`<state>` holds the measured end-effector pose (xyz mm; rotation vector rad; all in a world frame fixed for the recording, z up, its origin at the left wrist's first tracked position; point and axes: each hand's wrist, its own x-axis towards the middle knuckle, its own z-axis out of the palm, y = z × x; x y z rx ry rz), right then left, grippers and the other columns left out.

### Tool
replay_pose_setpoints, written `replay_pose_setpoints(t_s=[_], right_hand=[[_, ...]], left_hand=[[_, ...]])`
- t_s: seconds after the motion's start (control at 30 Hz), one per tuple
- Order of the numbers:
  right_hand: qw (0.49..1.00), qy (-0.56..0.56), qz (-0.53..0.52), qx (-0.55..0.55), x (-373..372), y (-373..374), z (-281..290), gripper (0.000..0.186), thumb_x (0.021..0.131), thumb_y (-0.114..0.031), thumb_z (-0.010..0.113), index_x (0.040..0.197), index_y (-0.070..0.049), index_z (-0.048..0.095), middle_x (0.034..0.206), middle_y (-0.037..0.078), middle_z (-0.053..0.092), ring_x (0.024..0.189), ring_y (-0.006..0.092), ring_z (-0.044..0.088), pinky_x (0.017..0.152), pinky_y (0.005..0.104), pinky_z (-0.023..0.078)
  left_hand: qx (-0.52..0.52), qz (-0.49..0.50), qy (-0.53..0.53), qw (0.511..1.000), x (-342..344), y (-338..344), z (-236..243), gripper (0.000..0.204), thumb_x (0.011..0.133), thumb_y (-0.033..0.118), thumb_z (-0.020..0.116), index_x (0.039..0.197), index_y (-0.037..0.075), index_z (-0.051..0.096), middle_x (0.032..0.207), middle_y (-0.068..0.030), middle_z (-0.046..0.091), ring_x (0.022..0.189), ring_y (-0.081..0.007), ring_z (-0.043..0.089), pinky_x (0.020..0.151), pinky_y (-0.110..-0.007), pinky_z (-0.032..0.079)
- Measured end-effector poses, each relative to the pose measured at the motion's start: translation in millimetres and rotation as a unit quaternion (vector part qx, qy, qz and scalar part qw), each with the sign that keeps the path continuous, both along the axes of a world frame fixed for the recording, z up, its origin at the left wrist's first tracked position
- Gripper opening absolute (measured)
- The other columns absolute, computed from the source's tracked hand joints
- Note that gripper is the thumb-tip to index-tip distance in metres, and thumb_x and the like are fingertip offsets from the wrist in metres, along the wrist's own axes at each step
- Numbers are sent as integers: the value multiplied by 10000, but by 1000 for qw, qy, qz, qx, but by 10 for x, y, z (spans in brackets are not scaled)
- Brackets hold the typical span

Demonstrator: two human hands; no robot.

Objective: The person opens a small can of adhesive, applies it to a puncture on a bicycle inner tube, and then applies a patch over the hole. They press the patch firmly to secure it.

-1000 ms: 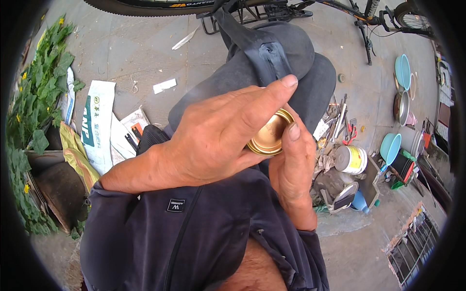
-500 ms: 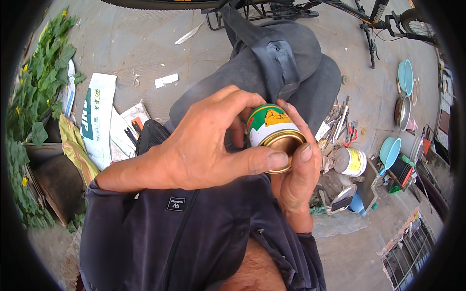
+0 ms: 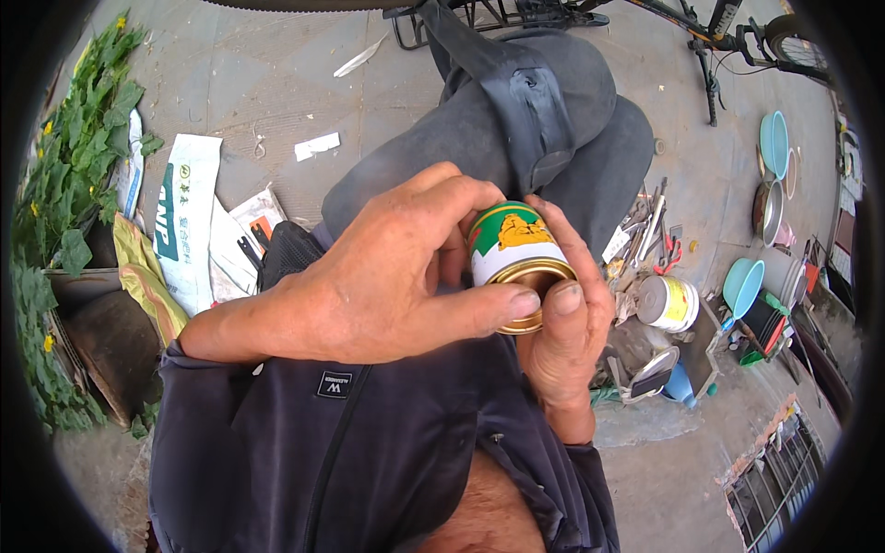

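Between my two hands is a small round tin (image 3: 516,237) with a green and white label, a yellow picture and a gold rim. Its gold recessed end tilts toward me, partly covered by my thumbs. My left hand (image 3: 396,267) grips it from the left, fingers bent round the far side and thumb at the rim. From the right, my right hand (image 3: 573,313) wraps the tin, its thumb pressed close to the left thumb. Just beyond, a black rubber inner tube (image 3: 537,120) lies draped over my dark-trousered knee, with a scuffed flattened spot.
A bicycle (image 3: 710,41) is at the far right. Hand tools (image 3: 650,226), a white tub (image 3: 666,302) and a blue basin (image 3: 742,288) stand on the right. To the left are a white sack (image 3: 189,221) and leafy plants (image 3: 78,221). A floor grate (image 3: 779,488) lies at lower right.
The tin has tipped slightly, so less of its gold end shows. My right thumb has shifted a little left and down, nearer the left thumb; both hands keep their hold.
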<state>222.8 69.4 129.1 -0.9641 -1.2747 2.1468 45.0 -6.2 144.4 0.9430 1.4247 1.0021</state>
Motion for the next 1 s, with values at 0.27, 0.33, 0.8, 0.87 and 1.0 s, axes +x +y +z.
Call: replay_pose_setpoints(t_s=[0.27,0.33,0.8,0.87,1.0], right_hand=[[997,-76,-19,9,-210,117,6,715,973,-462,588,1352,132,465,1267,200,592,1155,237,598,1031,350,453],[996,-84,-16,15,-205,138,-3,724,973,-464,588,1352,139,459,1270,204,589,1158,237,597,1031,350,453],[996,-77,-14,-33,-232,58,-77,637,1001,-355,579,1396,122,432,1249,154,611,1112,165,588,972,293,470],[997,-62,-8,-33,-230,72,-64,682,1002,-399,562,1396,134,406,1292,202,569,1170,229,580,1015,341,462],[998,-39,2,-50,-232,89,-33,717,1009,-436,529,1408,139,372,1330,236,533,1205,273,571,1044,380,453]], left_hand=[[-63,42,-114,991,-63,78,-106,632,846,198,781,1348,-37,478,1200,-83,542,1018,-139,596,815,-260,525],[-65,38,-111,991,-66,82,-99,674,816,193,806,1356,-38,473,1189,-84,545,1040,-155,603,854,-279,530],[-76,64,-116,988,-32,6,-180,640,788,91,806,1328,-46,492,1171,-76,537,1019,-149,613,856,-289,531],[-71,67,-119,988,-55,28,-175,649,783,89,811,1332,-45,492,1164,-69,529,997,-146,611,838,-282,529],[-58,56,-68,994,-20,38,-143,681,771,106,829,1341,-49,489,1146,-59,523,969,-141,605,804,-269,523]])
